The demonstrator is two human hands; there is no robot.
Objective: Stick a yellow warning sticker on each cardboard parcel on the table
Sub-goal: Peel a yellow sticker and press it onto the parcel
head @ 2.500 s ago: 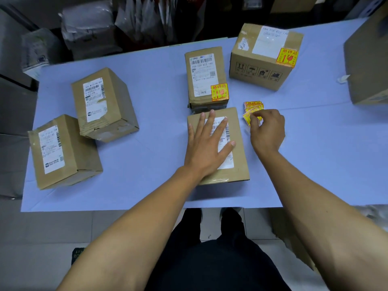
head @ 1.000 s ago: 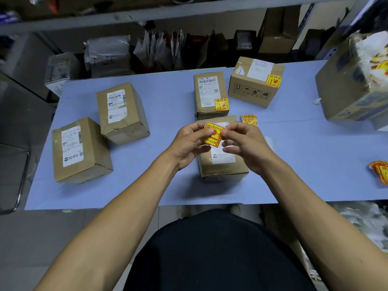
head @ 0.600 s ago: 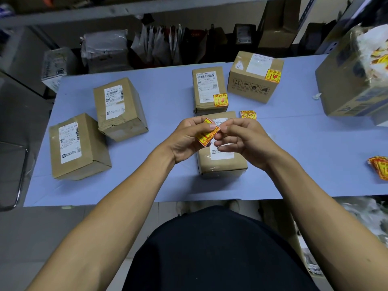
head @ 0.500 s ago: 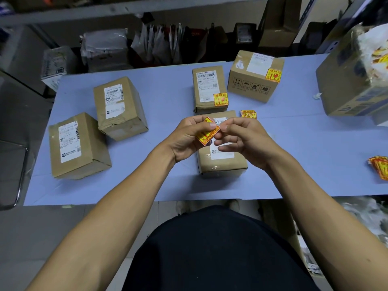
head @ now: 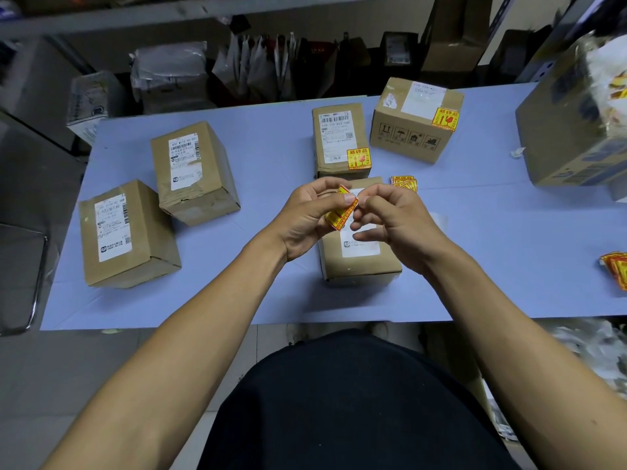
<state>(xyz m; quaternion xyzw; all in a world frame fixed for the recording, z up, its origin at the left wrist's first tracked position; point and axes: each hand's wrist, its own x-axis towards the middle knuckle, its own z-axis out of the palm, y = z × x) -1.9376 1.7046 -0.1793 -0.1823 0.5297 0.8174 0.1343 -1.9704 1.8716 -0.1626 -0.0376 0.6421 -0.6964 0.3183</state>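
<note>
Fingers (head: 349, 199) of both hands are pinched on one yellow warning sticker (head: 340, 214), held above the nearest parcel (head: 359, 262); since a second ago it has been turned from face-up to edge-on and bent, which suggests its backing is being peeled. That parcel is judged next for labelling. Behind the right hand (head: 400, 225) a small sticker stack (head: 403, 183) lies on the tabletop (head: 271, 157). Two parcels (head: 339, 140) farther back already bear stickers; two parcels on the left (head: 193, 171) remain bare. Nothing is seen blocking the parcel's top except the hands themselves.
</note>
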